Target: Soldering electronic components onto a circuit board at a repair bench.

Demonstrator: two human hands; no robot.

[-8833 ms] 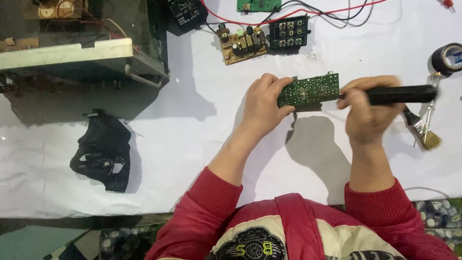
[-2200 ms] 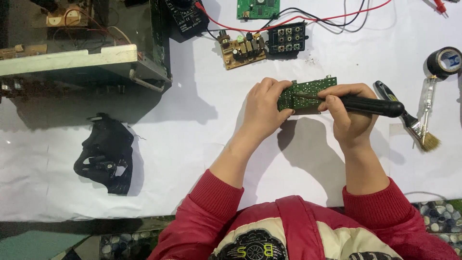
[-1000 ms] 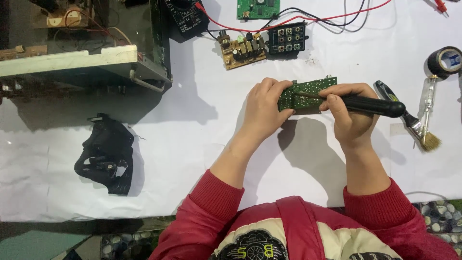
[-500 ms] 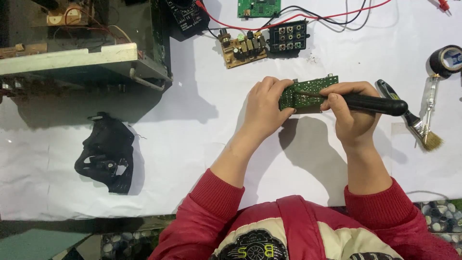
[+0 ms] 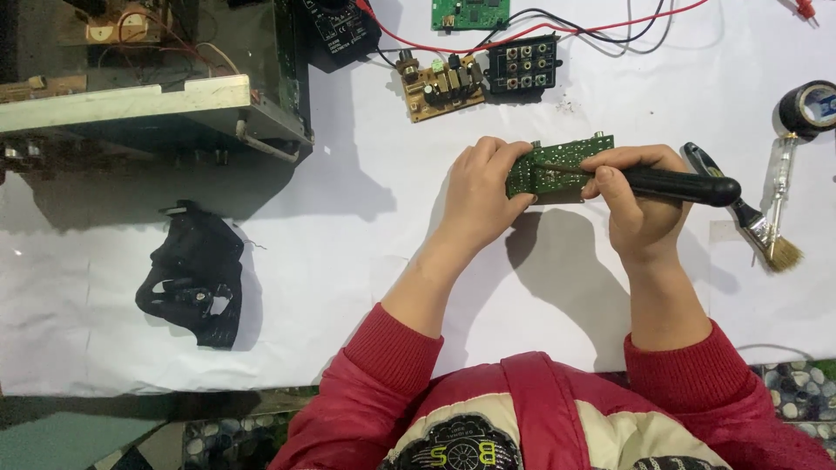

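My left hand (image 5: 481, 196) grips the green circuit board (image 5: 557, 170); my right hand (image 5: 640, 204) clasps the black soldering iron (image 5: 679, 184), tip on it.

head camera: worn on the person's head | faces straight down over the white paper-covered table (image 5: 366, 261) | moderately near | red padded jacket (image 5: 522, 418) at near edge, open metal equipment chassis (image 5: 148, 96) far left | single view only

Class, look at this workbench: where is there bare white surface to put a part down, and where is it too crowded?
Free: between the black part and the left hand. Crowded: the top edge around the small boards, and right of the right hand by the brush.
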